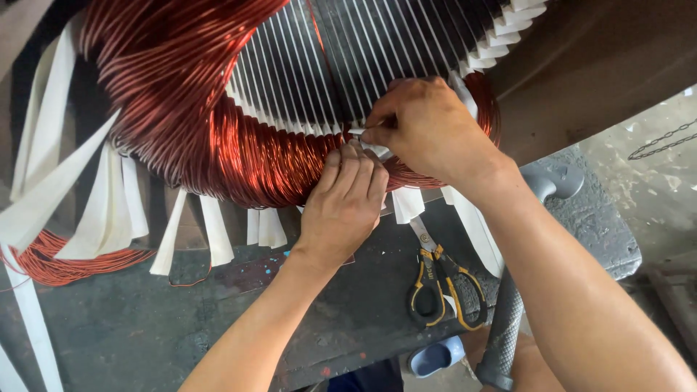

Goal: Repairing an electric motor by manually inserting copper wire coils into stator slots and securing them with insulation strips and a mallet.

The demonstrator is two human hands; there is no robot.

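Observation:
A large motor stator (312, 65) with dark slots fills the top of the head view, and a thick band of copper winding (239, 160) bulges from its rim. My left hand (345, 203) presses its fingers against the copper coil near the slot ends. Just above it, my right hand (428, 127) pinches a white insulation paper strip (361, 133) at a slot mouth. Both hands touch each other at the fingertips. More white paper strips (210, 229) hang below the winding.
Scissors (439, 279) with yellow and black handles lie on the dark workbench (145, 319) under my right forearm. A hammer (508, 312) with a knurled grip rests at the bench's right edge. Loose copper wire (58, 261) lies at left. A chain (661, 141) lies on the floor.

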